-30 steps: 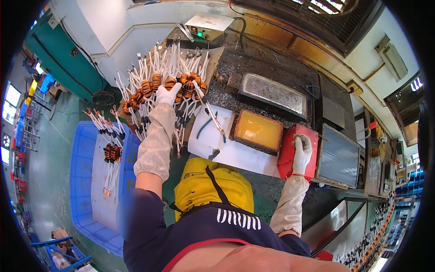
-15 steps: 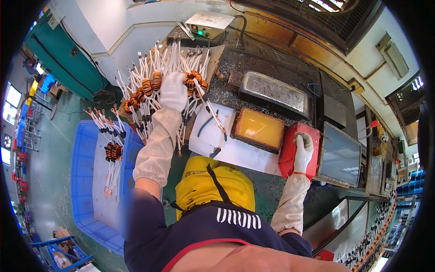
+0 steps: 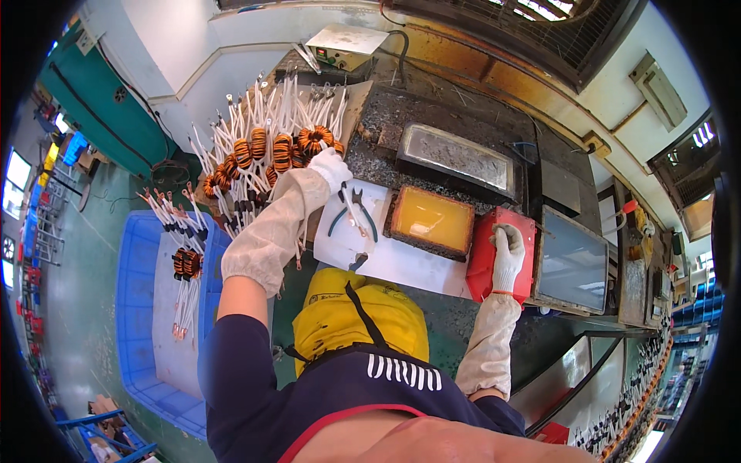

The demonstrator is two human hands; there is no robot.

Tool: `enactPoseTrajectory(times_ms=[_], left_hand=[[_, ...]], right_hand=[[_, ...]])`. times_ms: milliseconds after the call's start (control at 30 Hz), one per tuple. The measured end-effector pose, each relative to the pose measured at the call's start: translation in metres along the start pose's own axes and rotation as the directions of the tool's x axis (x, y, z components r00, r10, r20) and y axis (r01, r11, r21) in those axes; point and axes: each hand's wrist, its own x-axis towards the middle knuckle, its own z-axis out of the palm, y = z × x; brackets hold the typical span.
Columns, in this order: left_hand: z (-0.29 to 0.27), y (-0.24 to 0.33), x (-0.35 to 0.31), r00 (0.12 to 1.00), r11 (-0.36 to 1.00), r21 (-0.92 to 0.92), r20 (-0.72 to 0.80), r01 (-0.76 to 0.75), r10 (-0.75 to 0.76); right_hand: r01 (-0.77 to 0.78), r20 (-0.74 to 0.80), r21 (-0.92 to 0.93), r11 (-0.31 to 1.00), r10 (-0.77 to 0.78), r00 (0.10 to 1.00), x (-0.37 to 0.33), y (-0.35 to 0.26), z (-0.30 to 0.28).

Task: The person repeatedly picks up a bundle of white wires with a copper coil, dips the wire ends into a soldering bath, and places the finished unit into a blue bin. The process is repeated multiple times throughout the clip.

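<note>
My left hand [image 3: 330, 168], in a white glove, is closed around white leads [image 3: 356, 210] at the right end of a pile of toroidal coils [image 3: 282, 153]. The leads' copper-coloured ends hang over pliers [image 3: 336, 221] with dark green handles, lying on a white sheet [image 3: 394, 266]. Just above that hand is an orange-and-black wound coil [image 3: 315, 140]. My right hand [image 3: 508, 251], also gloved, rests on a red box [image 3: 482, 261] with fingers curled; what they hold, if anything, is hidden.
A pot of amber liquid [image 3: 429, 221] stands between my hands, with a metal-topped rectangular pot [image 3: 461, 160] behind it. A blue crate [image 3: 139, 309] with coils sits at the left. At the back is a control box [image 3: 347, 40]. A grey-topped tray [image 3: 573, 258] lies right of the red box.
My left hand has moved right and nearer to me, from over the coil pile to the leads at its right end. More of the pliers shows. My right hand stays on the red box.
</note>
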Motion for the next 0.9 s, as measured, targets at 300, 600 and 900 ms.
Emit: enactPoseTrajectory(times_ms=[300,600,900], left_hand=[[0.014,-0.049,-0.04,0.987,0.991,-0.095,-0.138,-0.097,0.083],[0.027,-0.006,-0.054,0.899,0.973,-0.136,-0.422,-0.188,0.114],[0.026,0.001,-0.065,0.804,0.976,-0.181,-0.595,-0.119,-0.012]], right_hand=[[-0.009,0.012,0.006,1.0,0.009,1.0,-0.001,-0.001,-0.001],[-0.014,0.01,-0.021,1.0,0.014,1.0,0.0,-0.001,-0.001],[0.005,0.027,-0.016,1.0,-0.004,1.0,0.001,0.0,-0.002]])
